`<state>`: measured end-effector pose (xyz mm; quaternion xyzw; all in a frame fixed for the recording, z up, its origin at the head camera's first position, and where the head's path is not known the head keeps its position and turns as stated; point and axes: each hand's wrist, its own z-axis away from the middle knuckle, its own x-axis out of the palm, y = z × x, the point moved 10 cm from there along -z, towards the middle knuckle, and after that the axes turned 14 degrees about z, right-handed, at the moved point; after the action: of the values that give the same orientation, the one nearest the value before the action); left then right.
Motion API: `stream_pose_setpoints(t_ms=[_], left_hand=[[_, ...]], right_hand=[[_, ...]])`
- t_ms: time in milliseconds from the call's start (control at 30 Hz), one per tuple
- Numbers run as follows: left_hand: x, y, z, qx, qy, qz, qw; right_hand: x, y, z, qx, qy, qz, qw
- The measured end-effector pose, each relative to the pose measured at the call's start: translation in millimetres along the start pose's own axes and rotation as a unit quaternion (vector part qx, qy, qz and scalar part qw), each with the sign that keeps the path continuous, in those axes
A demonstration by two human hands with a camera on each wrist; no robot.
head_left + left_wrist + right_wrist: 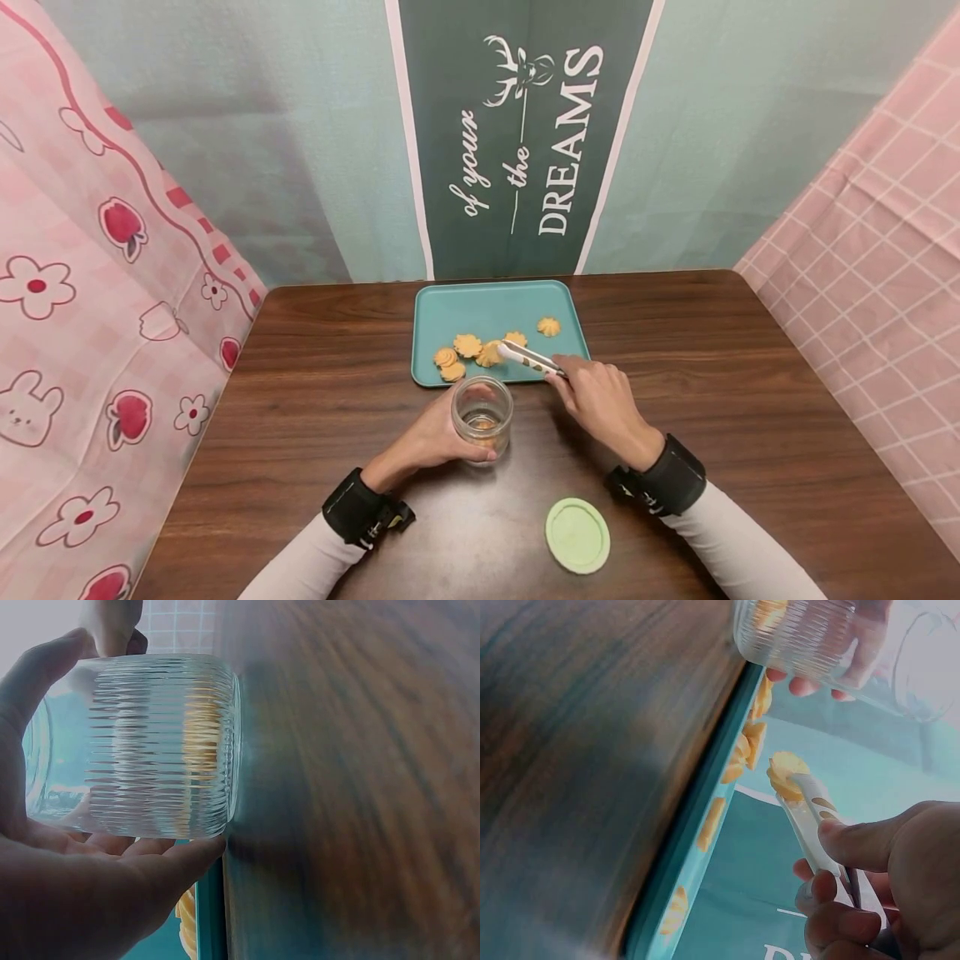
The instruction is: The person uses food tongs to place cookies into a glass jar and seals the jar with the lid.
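My left hand (442,429) grips a ribbed glass jar (150,750) round its side, and the jar stands upright on the table without a lid. Low inside it lies a golden cookie (201,731). My right hand (603,404) holds small tongs (821,817) with white tips, thumb pressing one arm. Pinched between those tips is a swirled cookie (786,769), raised above the tray in the right wrist view. Several more cookies (467,345) lie along the near side of the teal tray (480,304), just beyond the jar.
A light green round lid (577,536) lies on the wooden table (330,358), nearer me and right of the jar. One cookie (548,326) sits apart at the tray's right. Patterned cloths (360,125) hang behind the table and at both sides.
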<state>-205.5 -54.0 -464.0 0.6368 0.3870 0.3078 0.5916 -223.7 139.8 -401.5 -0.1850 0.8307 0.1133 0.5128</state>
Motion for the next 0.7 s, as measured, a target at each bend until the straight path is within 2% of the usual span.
stream_pose_setpoints(t_ms=[433, 700], left_hand=[[1.0, -0.6, 0.0, 0.003, 0.001, 0.004, 1.0], [0.8, 0.3, 0.5, 0.0, 0.001, 0.013, 0.9999]], right_hand=[[-13, 4, -1, 0.005, 0.013, -0.01, 1.0], [-32, 6, -1, -0.002, 0.052, -0.013, 0.999]])
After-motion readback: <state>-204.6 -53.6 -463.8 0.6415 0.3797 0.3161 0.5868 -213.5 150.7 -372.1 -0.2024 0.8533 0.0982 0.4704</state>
